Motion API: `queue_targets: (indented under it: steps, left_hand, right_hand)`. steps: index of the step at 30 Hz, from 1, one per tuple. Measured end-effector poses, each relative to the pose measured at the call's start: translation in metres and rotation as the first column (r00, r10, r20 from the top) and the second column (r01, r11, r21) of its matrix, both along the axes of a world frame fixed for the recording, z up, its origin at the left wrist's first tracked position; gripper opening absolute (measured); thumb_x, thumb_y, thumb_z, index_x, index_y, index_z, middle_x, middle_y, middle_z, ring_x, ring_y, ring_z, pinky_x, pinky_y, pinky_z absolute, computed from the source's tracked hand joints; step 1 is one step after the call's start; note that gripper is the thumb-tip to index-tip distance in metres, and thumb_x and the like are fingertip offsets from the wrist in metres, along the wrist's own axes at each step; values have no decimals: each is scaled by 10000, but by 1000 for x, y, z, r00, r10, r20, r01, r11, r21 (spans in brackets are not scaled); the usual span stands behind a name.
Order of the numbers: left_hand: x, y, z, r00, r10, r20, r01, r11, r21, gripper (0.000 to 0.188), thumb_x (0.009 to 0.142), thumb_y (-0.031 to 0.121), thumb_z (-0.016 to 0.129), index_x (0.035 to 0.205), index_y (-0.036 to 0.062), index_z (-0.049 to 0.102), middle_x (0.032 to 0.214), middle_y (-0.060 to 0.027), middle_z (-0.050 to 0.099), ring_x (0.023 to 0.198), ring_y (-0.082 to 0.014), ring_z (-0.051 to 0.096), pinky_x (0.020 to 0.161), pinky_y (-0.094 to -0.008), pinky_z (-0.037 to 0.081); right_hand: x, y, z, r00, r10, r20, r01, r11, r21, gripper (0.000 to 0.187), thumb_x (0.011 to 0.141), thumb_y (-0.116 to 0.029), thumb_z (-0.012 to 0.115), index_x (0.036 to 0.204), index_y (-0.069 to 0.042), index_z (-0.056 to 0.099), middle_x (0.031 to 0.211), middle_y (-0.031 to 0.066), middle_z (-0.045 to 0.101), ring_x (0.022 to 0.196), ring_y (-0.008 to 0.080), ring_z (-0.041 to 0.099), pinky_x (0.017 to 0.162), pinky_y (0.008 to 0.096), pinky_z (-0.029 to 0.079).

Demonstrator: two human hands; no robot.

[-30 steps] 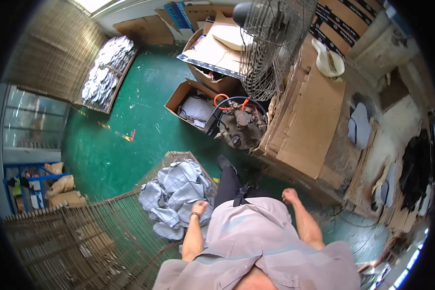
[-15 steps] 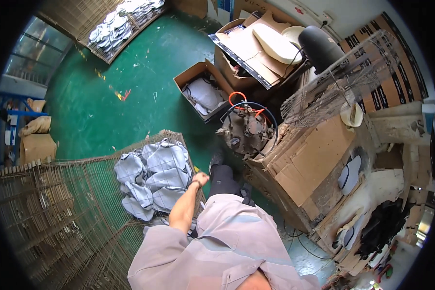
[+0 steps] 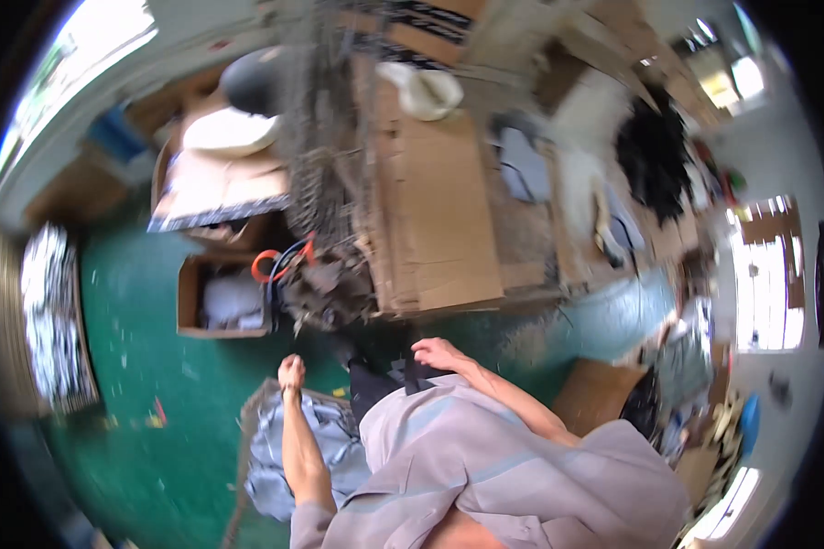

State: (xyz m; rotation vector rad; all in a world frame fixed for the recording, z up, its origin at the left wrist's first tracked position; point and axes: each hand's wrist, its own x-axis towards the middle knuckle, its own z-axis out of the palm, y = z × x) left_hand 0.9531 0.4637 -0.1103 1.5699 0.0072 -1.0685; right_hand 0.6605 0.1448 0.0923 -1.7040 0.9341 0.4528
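My left hand (image 3: 291, 373) hangs beside a wire-mesh rack (image 3: 243, 439), its fingers curled into a fist with nothing visible in it. Below and to the right of that hand lie several crumpled blue-grey fabric pieces (image 3: 330, 448) on the rack. My right hand (image 3: 438, 353) hovers in front of my body, near the front edge of a cardboard-covered workbench (image 3: 444, 220). Its fingers look loosely extended and hold nothing, though they are slightly blurred. Ahead, between the two hands, sits a dirty round machine (image 3: 325, 291) with an orange hose (image 3: 265, 266).
A cardboard box (image 3: 192, 302) holding a pale bundle stands left of the machine. Grey flat shapes (image 3: 522, 165) and a black fluffy heap (image 3: 652, 156) lie along the bench. A tray of stacked pale pieces (image 3: 50, 311) is far left, a brown carton (image 3: 595, 393) right.
The view has swung to the right, so the bench now lies ahead and the rack is partly out of view. My right hand has come into sight. My left arm stays extended.
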Motion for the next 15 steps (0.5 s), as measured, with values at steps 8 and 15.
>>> queue_targets:
  steps: [8,15]
  left_hand:
    - [-119,-25,27,943,95,-320,55,902,429,162,855,120,544,699,75,551,603,-45,531,543,-172,530,488,-304,416]
    - [-204,-90,51,947,113,-300,50,872,487,149,914,292,580,814,181,583,802,-11,609,705,-237,571,558,-430,423]
  right_hand:
    - [-151,-71,-31,905,-377,-198,367,926,-88,208,782,-212,606,893,-92,735,894,141,723,797,265,700,748,399,539]
    - [-267,-134,-90,923,-375,-84,351,912,-212,252,804,-219,584,969,-141,758,1027,153,716,1007,362,666,894,440,527]
